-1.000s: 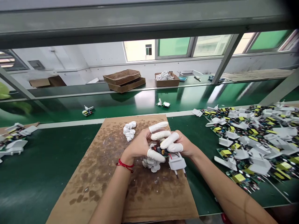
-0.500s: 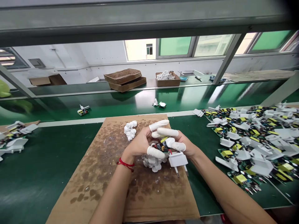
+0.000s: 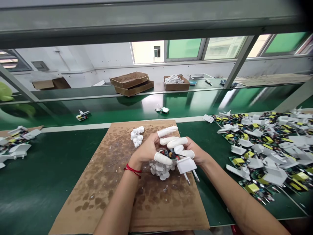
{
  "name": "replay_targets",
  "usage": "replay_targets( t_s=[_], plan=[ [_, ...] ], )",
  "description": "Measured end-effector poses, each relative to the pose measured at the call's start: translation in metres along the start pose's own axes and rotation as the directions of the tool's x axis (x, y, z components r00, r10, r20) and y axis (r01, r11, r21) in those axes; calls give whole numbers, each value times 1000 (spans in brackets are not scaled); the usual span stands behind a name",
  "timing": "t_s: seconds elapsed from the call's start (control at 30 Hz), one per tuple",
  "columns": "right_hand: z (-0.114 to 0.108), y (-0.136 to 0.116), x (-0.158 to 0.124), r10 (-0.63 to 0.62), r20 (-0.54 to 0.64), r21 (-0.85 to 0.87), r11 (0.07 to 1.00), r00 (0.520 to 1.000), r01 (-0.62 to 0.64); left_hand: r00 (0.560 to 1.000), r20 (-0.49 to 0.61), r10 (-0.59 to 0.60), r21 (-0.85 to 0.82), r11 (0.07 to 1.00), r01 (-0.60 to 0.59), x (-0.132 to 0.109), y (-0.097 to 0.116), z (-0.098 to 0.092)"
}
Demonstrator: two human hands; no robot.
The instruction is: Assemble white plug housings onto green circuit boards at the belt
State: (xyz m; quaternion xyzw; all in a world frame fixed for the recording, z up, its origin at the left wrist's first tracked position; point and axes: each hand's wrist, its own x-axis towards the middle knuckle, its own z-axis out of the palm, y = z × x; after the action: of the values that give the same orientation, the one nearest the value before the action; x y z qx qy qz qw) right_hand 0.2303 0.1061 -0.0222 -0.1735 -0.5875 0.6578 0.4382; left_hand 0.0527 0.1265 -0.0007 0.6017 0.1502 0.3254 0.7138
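Between both hands is a small circuit board [image 3: 168, 153] with dark parts, wired to a white two-pin plug piece [image 3: 186, 165] that hangs at its lower right. My left hand [image 3: 151, 148], wearing white finger covers, grips the board's left side. My right hand [image 3: 189, 148], also with white finger covers, closes on its right side, beside a round white piece [image 3: 178, 149]. Beneath the hands, a pile of white pieces [image 3: 160, 170] rests on a stained cardboard sheet [image 3: 105, 182]. A smaller white clump [image 3: 137, 136] lies farther back on the cardboard.
Many boards with white plug pieces [image 3: 271, 150] cover the right side of the green table. More boards [image 3: 17, 143] lie at the far left. Two boards [image 3: 82, 115] sit apart on the green belt [image 3: 117, 109]. Cardboard trays [image 3: 133, 83] stand behind it.
The two boards on the belt have moved left. The held board and plug have turned slightly, and my right fingers have shifted on them.
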Motion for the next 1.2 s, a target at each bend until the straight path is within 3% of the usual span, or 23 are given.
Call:
replay_targets(
  t_s=[0.13,0.5,0.63,0.8,0.97,1.2],
  plan=[
    [-3,2,1,-33,-30,-50,998,999,32,1000,24,-11,-8,1000,12,1,-4,-3],
    [-4,3,0,100,-38,73,993,994,-97,1000,-1,7,-53,999,-7,2,-7,-3],
    [-1,3,2,66,-109,177,983,992,-46,1000,-23,10,-17,1000,-11,3,-6,-3],
    [3,3,7,-13,-205,159,986,979,47,999,-47,2,-47,999,-4,4,-4,-2],
    [5,4,12,82,-277,247,969,957,-12,993,-108,38,-41,998,-43,7,-7,-2],
    [-18,10,17,106,-466,296,954,879,42,963,-254,90,198,979,-39,9,-14,-6]
  ],
)
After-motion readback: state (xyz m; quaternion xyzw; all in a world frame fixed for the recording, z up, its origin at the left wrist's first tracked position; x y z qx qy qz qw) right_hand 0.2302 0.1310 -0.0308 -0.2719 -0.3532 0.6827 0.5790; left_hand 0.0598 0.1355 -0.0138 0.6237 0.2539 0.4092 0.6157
